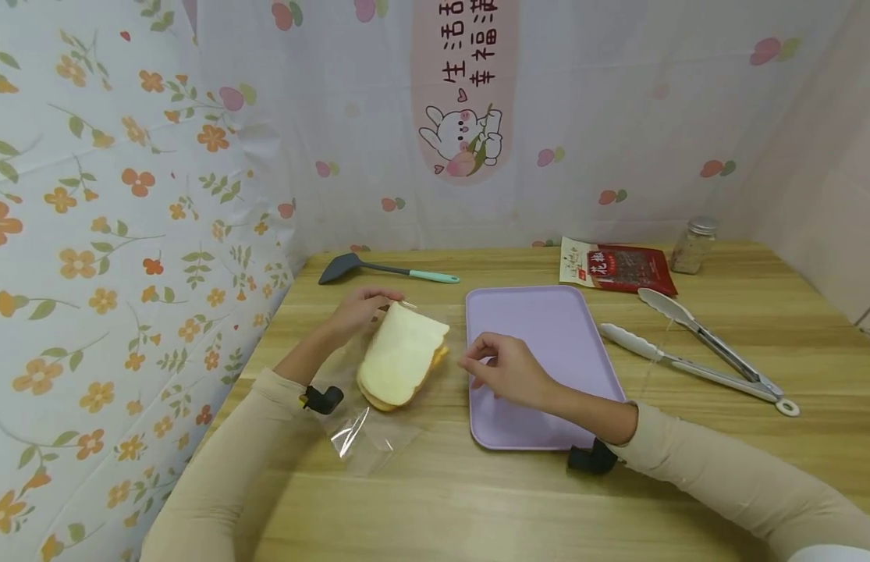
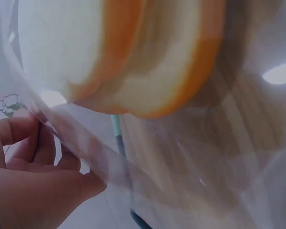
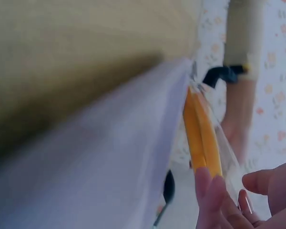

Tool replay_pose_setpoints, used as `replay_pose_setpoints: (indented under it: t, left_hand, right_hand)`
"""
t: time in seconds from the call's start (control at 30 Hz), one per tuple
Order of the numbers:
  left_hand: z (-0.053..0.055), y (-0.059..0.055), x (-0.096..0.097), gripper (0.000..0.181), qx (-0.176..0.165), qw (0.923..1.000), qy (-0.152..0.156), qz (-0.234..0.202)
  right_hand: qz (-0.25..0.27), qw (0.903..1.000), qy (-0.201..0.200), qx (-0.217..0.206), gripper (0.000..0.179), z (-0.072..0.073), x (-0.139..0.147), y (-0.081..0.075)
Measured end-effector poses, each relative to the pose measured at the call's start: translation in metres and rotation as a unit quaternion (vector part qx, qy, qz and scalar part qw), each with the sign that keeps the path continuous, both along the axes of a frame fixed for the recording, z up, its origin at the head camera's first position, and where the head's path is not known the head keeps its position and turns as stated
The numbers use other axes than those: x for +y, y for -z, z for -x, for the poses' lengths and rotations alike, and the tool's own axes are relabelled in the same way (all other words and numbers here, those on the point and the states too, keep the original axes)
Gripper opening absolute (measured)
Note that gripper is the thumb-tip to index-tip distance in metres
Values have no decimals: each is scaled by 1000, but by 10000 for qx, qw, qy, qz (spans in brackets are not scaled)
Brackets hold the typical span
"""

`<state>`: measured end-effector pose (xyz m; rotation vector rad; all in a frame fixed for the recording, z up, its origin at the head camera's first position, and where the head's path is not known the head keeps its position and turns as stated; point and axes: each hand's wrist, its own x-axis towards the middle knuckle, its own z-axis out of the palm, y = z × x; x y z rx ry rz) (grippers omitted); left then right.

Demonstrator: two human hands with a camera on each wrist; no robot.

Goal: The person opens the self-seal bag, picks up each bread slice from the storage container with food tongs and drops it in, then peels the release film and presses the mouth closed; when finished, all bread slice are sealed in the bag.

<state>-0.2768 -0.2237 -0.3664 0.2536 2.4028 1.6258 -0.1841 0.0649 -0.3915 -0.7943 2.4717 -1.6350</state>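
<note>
Bread slices (image 1: pixel 404 355) lie stacked inside a clear plastic bag (image 1: pixel 357 437) on the left part of the table. Their pale faces and orange-brown crusts (image 2: pixel 200 71) show through the film in the left wrist view. My left hand (image 1: pixel 364 312) pinches the bag's edge at its far left corner, thumb and fingers at the film. To the right of the bread, my right hand (image 1: pixel 512 371) hovers over the left side of a lilac tray (image 1: pixel 540 312). Its fingers are loosely bent, and a gap shows between thumb (image 3: pixel 260 182) and fingers with nothing held.
Behind the bread lies a spatula (image 1: pixel 385 268) with a mint handle. Metal tongs (image 1: pixel 715 355) rest spread to the right of the tray. A red spice packet (image 1: pixel 624 267) and a lidded glass jar (image 1: pixel 693 248) stand near the back right, before a patterned curtain (image 1: pixel 589 117).
</note>
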Motion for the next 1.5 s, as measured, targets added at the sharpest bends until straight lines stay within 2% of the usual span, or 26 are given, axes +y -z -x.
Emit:
replay_pose_setpoints:
  t: [0.23, 0.4, 0.6, 0.73, 0.83, 0.93, 1.0, 1.1, 1.2, 1.33, 1.4, 1.5]
  left_hand:
    - [-20, -3, 6, 34, 252, 9965, -600, -523]
    - [-36, -6, 13, 31, 723, 9908, -752, -867]
    - [-54, -10, 23, 27, 1301, 9788, -1079, -1153]
    - [-63, -15, 30, 26, 1808, 9652, -1166, -1487]
    - [-66, -23, 34, 25, 2292, 9503, -1096, -1800]
    - [-67, -36, 36, 23, 2769, 9319, -1018, -2109]
    - [-67, -45, 38, 21, 3054, 9189, -1004, -2284]
    - [-68, -62, 40, 22, 3482, 9005, -935, -2432]
    - [-70, -76, 41, 23, 3799, 8830, -829, -2630]
    - [-72, -84, 43, 21, 3954, 8736, -664, -2759]
    - [-72, -84, 45, 23, 3973, 8730, -652, -2753]
    - [-71, -82, 48, 21, 3971, 8761, -642, -2659]
  right_hand:
    - [-412, 9966, 94, 707, 9, 14, 20, -22]
    - [-759, 9906, 6, 1135, 9, 21, 37, -43]
    - [-1472, 9716, -96, 1851, 8, 24, 54, -65]
    - [-1800, 9580, -150, 2225, 7, 24, 62, -84]
    - [-1929, 9500, -151, 2451, 6, 25, 66, -101]
    - [-2027, 9413, -88, 2700, 6, 27, 68, -120]
    - [-2020, 9400, -113, 2748, 5, 28, 69, -133]
    - [-1778, 9375, -232, 2983, 6, 30, 70, -154]
    - [-1492, 9274, -237, 3423, 7, 31, 71, -173]
    - [-1355, 9144, -116, 3813, 8, 32, 72, -186]
    - [-1400, 9155, -124, 3771, 9, 34, 72, -184]
    - [-1361, 9215, -198, 3632, 10, 37, 71, -177]
